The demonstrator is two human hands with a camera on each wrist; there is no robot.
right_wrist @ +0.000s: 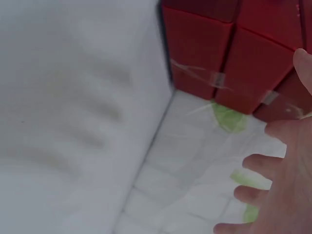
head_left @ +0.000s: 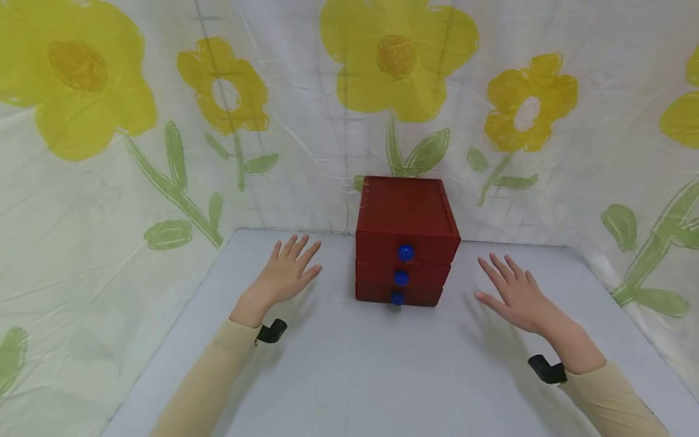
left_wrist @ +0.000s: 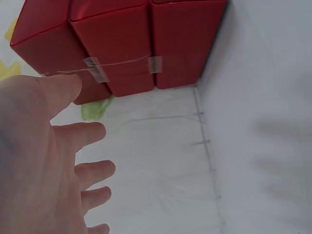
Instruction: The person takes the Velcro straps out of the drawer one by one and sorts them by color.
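Observation:
A dark red chest of three stacked drawers (head_left: 406, 207) stands at the back middle of the white table, each front bearing a round blue knob (head_left: 406, 252). All three drawers look pushed in. To its left my left hand (head_left: 284, 276) hovers above the table, palm down, fingers spread and holding nothing. On the other side my right hand (head_left: 519, 300) is held up in the same way, also with nothing in it. Clear tape (left_wrist: 97, 69) runs along the chest's side in the left wrist view, and more tape (right_wrist: 218, 80) appears in the right wrist view.
The white tabletop (head_left: 349, 370) spreads in front of the chest. Behind it and along both sides hangs a whitish curtain (head_left: 306, 152) printed with yellow flowers and green leaves. A black wrist mount (head_left: 272, 331) sits at the left cuff, another mount (head_left: 548, 369) at the right.

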